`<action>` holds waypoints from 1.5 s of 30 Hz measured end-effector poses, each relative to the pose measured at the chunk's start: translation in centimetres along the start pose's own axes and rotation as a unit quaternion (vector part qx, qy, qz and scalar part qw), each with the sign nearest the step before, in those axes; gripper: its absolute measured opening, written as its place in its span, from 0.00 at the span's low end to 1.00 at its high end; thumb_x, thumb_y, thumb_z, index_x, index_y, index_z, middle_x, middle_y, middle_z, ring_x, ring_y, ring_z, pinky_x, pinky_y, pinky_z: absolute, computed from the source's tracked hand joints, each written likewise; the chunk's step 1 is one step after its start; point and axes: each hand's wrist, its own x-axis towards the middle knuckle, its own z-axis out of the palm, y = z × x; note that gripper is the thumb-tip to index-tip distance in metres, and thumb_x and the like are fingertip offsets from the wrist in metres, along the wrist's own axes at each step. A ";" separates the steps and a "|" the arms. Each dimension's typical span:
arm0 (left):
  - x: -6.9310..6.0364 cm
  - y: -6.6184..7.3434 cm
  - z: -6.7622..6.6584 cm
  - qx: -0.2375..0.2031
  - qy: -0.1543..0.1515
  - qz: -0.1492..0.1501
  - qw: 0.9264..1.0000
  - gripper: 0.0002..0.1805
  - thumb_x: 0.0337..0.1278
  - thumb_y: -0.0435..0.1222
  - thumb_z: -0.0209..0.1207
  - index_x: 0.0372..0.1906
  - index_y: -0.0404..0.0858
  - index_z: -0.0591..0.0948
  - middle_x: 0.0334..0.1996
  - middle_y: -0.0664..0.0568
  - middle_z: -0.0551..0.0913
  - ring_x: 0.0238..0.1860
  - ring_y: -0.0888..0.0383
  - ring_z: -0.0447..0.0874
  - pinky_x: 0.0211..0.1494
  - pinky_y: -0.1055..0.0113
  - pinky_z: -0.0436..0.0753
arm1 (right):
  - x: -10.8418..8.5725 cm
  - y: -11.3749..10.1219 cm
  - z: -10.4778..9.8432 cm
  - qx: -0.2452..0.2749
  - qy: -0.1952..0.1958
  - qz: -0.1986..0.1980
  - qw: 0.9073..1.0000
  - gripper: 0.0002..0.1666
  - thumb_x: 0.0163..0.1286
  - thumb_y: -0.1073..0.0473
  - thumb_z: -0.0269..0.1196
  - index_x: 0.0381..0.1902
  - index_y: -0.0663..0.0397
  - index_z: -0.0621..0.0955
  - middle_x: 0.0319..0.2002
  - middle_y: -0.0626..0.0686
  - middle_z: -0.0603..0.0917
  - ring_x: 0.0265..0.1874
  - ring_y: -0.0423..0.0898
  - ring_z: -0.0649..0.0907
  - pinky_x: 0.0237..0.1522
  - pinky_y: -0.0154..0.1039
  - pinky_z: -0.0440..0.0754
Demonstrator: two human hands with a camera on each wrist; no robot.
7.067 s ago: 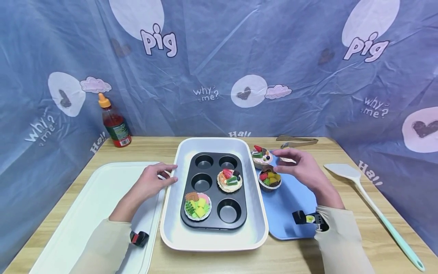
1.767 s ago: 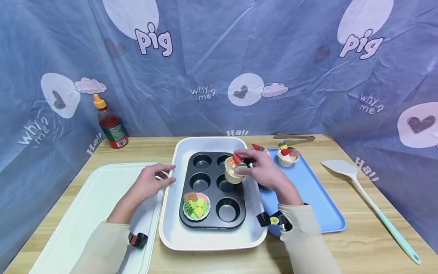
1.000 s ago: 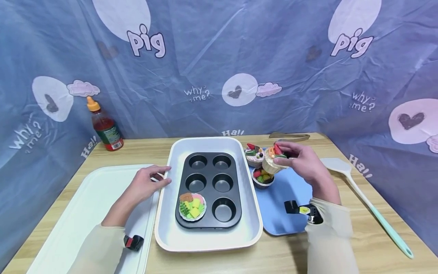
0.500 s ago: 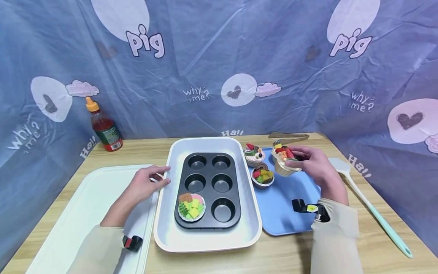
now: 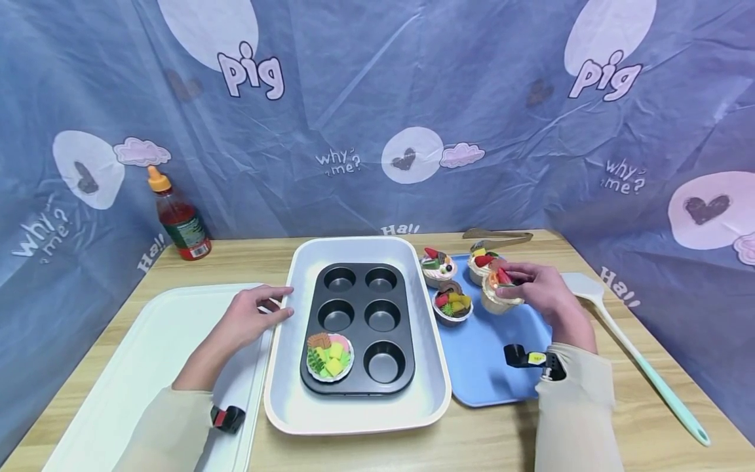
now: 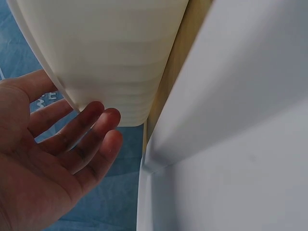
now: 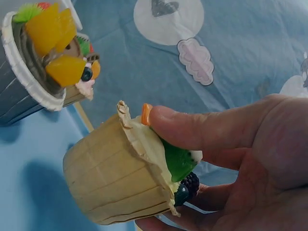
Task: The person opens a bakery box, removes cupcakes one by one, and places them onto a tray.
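My right hand (image 5: 545, 290) holds a toy cupcake (image 5: 498, 295) in a cream-coloured cup by its fruit topping, thumb against the frosting. It is over the back part of the blue tray (image 5: 489, 377); contact with the tray is unclear. Close by stand a dark cupcake (image 5: 453, 305), a pink-frosted cupcake (image 5: 438, 267) and a cream cupcake (image 5: 482, 265). My left hand (image 5: 250, 314) rests at the left rim of the white bin (image 5: 356, 416), fingers loosely bent. Inside lies a black muffin pan (image 5: 360, 328), its front-left cup holding a cupcake (image 5: 330, 357) with yellow cubes and a biscuit.
At the left lies a white tray (image 5: 135, 367), partly under my left forearm. A sauce bottle (image 5: 184, 223) stands at the back left. Metal tongs (image 5: 498, 237) lie behind the blue tray. A spatula with a mint handle (image 5: 643, 360) lies at the far right.
The cream cupcake in my right hand has left the pan's middle-right cup, gone right, then come down over the blue tray. My left hand has stayed at the bin's rim.
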 end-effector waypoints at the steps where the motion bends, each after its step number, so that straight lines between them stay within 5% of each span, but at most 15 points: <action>1: 0.0 0.0 0.0 0.000 0.000 0.001 1.000 0.23 0.61 0.36 0.68 0.61 0.36 0.82 0.54 0.40 0.84 0.45 0.50 0.85 0.44 0.63 0.82 | 0.1 0.1 0.0 -0.002 -0.002 0.005 1.000 0.43 0.61 0.62 0.73 0.72 0.65 0.69 0.68 0.69 0.73 0.57 0.47 0.78 0.46 0.27 0.74; 5: 0.0 -0.1 0.0 -0.004 0.003 0.004 1.000 0.23 0.60 0.35 0.68 0.61 0.36 0.82 0.53 0.40 0.85 0.45 0.50 0.85 0.43 0.63 0.82 | 0.4 0.5 0.4 0.000 -0.011 0.022 1.000 0.43 0.61 0.63 0.72 0.72 0.66 0.68 0.69 0.71 0.71 0.66 0.62 0.71 0.56 0.44 0.74; 11: 0.1 -0.2 0.1 -0.004 0.003 0.003 1.000 0.23 0.60 0.35 0.68 0.61 0.36 0.82 0.52 0.40 0.85 0.44 0.50 0.85 0.43 0.64 0.82 | 0.9 0.9 0.8 -0.009 -0.019 0.039 0.999 0.43 0.61 0.66 0.71 0.72 0.68 0.67 0.70 0.73 0.68 0.70 0.67 0.67 0.68 0.62 0.66; 22: 0.2 -0.2 0.0 -0.005 0.000 -0.003 1.000 0.24 0.61 0.36 0.67 0.62 0.36 0.82 0.52 0.41 0.85 0.45 0.50 0.84 0.42 0.65 0.82 | 1.0 1.1 0.7 -0.009 -0.026 0.051 0.998 0.45 0.59 0.66 0.72 0.73 0.67 0.67 0.71 0.72 0.67 0.71 0.66 0.65 0.70 0.62 0.65; 33: 0.2 -0.3 0.0 -0.007 -0.002 -0.009 1.000 0.24 0.61 0.36 0.67 0.62 0.37 0.81 0.52 0.41 0.85 0.45 0.50 0.84 0.42 0.65 0.82 | 0.8 1.0 0.5 -0.018 -0.031 0.062 0.997 0.46 0.56 0.67 0.72 0.72 0.66 0.68 0.70 0.70 0.69 0.67 0.62 0.69 0.51 0.41 0.70; 41: 0.2 -0.3 0.0 -0.008 -0.003 -0.009 1.000 0.24 0.61 0.36 0.67 0.62 0.37 0.82 0.51 0.41 0.85 0.45 0.49 0.84 0.40 0.65 0.82 | 0.7 1.2 0.0 -0.023 -0.047 0.054 0.997 0.47 0.55 0.65 0.73 0.72 0.66 0.68 0.71 0.70 0.69 0.68 0.64 0.67 0.65 0.58 0.67; 45: 0.2 -0.4 0.0 -0.007 -0.005 -0.013 1.000 0.24 0.61 0.36 0.66 0.62 0.37 0.81 0.52 0.41 0.85 0.46 0.50 0.83 0.41 0.65 0.82 | 0.6 1.2 -0.1 -0.025 -0.051 0.041 0.998 0.47 0.54 0.65 0.73 0.72 0.66 0.68 0.71 0.70 0.69 0.70 0.64 0.66 0.67 0.58 0.66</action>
